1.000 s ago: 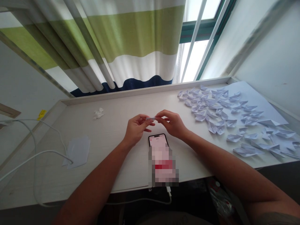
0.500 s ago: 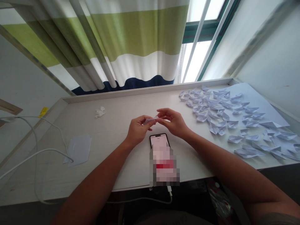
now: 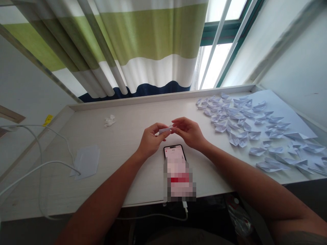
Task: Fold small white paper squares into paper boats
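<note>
A small folded piece of white paper (image 3: 165,130) is held up between my two hands, over the middle of the desk. My left hand (image 3: 150,139) pinches its left part between thumb and fingers. At its right end, my right hand (image 3: 188,131) grips it with thumb and fingertips, which partly hide the paper. Just below my hands a phone (image 3: 173,151) lies face up, its lower screen blurred out. Many folded paper boats (image 3: 238,141) are spread over the right side of the desk.
On the left lie a stack of white paper sheets (image 3: 88,161) and a crumpled tissue (image 3: 109,120). White cables (image 3: 38,166) loop over the left side. A large white sheet (image 3: 278,105) lies under some boats. A raised rim (image 3: 143,99) runs along the back.
A little more of the folded paper shows between my fingers. Both hands stay in nearly the same place, and the view has shifted slightly.
</note>
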Tool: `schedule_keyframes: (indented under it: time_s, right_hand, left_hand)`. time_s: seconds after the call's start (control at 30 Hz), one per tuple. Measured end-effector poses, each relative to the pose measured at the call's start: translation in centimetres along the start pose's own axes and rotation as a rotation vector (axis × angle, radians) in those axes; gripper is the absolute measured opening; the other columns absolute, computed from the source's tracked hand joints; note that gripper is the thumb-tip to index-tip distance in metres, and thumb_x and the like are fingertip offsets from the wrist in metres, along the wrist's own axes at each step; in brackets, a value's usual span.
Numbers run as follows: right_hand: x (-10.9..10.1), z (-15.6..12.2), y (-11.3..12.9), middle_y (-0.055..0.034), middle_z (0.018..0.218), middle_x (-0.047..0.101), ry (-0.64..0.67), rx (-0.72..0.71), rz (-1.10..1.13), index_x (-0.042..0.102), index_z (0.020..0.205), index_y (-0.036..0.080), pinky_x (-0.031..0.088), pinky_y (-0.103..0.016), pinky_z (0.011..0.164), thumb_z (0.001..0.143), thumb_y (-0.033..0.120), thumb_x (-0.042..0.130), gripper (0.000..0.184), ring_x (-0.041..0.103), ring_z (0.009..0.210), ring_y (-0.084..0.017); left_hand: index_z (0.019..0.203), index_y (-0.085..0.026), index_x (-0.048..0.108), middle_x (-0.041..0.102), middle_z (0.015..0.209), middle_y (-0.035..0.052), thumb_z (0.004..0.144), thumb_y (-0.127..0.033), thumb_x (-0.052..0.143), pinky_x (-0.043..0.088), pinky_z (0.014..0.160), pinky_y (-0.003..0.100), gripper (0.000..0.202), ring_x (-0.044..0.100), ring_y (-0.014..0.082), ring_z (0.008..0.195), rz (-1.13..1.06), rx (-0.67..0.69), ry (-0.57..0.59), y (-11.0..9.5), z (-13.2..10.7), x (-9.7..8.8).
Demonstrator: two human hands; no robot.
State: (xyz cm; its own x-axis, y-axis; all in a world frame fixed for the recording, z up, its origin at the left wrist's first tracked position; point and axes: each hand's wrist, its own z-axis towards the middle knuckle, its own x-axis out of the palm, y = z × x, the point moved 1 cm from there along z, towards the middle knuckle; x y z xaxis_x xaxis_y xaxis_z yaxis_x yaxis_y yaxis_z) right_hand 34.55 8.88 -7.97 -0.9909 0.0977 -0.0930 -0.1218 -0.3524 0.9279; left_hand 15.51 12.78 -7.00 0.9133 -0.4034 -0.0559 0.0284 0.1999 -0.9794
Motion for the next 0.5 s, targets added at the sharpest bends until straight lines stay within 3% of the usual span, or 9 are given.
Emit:
schedule_keyframes:
  time_s: [0.13, 0.33, 0.5]
  right_hand:
    - [-0.2, 0.0, 0.6, -0.0049, 0.094, 0.078, 0.067, -0.133, -0.135, 0.075, 0.096, 0.024, 0.065, -0.041, 0.083, 0.097, 0.044, 0.074, 0.021, 0.075, 0.088, -0.021]
    - [-0.6, 0.2, 1.1, -0.0052, 0.094, 0.073, 0.151, -0.234, -0.341, 0.07, 0.094, 0.024, 0.061, -0.039, 0.079, 0.104, 0.032, 0.062, 0.015, 0.068, 0.087, -0.021]
    - [-0.3, 0.1, 0.7, -0.005, 0.097, 0.075, 0.133, -0.13, -0.219, 0.071, 0.096, 0.023, 0.063, -0.041, 0.085, 0.099, 0.036, 0.07, 0.013, 0.072, 0.091, -0.021]
  left_hand:
    - [0.099, -0.022, 0.082, 0.078, 0.091, 0.0029, 0.078, -0.037, 0.09, 0.063, 0.064, 0.029, 0.027, 0.07, 0.0175, 0.078, 0.028, 0.034, -0.015, 0.0, -0.1, 0.0]
    - [0.095, -0.022, 0.083, 0.08, 0.091, 0.0041, 0.081, -0.039, 0.088, 0.061, 0.066, 0.03, 0.023, 0.07, 0.0184, 0.077, 0.077, 0.028, 0.015, 0.1, -0.1, 0.0]
    - [0.091, -0.02, 0.083, 0.08, 0.089, 0.0054, 0.083, -0.041, 0.087, 0.06, 0.068, 0.031, 0.023, 0.073, 0.021, 0.081, 0.143, 0.053, -0.011, -0.1, 0.0, -0.3]
